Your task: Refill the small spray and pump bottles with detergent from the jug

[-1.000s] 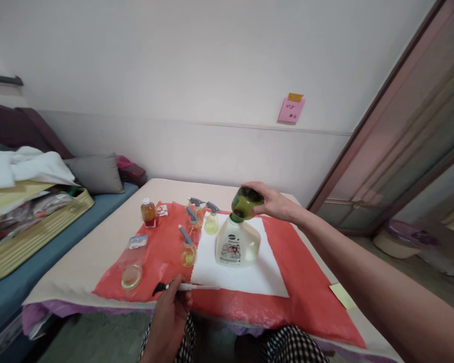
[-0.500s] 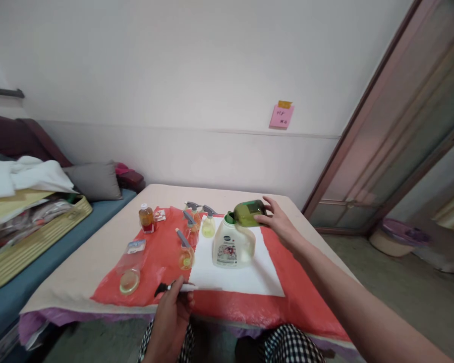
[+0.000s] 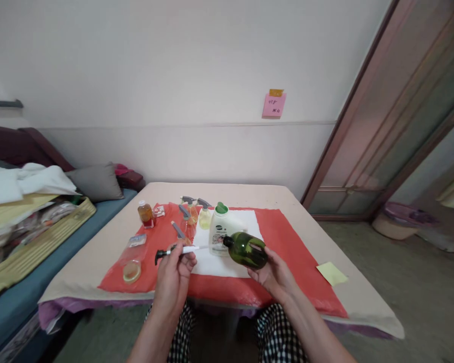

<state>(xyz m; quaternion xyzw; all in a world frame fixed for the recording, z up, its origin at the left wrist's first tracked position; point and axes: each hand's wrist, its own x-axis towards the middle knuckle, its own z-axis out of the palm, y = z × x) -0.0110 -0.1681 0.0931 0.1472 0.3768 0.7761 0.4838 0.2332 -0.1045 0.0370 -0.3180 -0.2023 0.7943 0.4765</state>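
My right hand point(image 3: 274, 275) holds a dark green bottle point(image 3: 246, 249) on its side, neck pointing left, above the near part of the red sheet point(image 3: 287, 237). My left hand point(image 3: 174, 275) grips a pump head point(image 3: 160, 254) with a black top and a long white tube point(image 3: 191, 248); the tube's tip points at the bottle's mouth, a short gap away. Behind them a white jug point(image 3: 218, 229) with its green cap flipped open stands on a white sheet point(image 3: 245, 222).
Several spray bottles point(image 3: 204, 217) with yellow liquid, a small amber bottle point(image 3: 145, 214) and a clear bottle lying flat point(image 3: 132, 262) sit on the red sheet's left half. A yellow note point(image 3: 331, 273) lies at the table's right. A bed with a basket point(image 3: 38, 237) is left.
My right hand has brought the green bottle down from over the white jug's mouth to in front of me, turned sideways. My left hand has lifted the pump up toward it.
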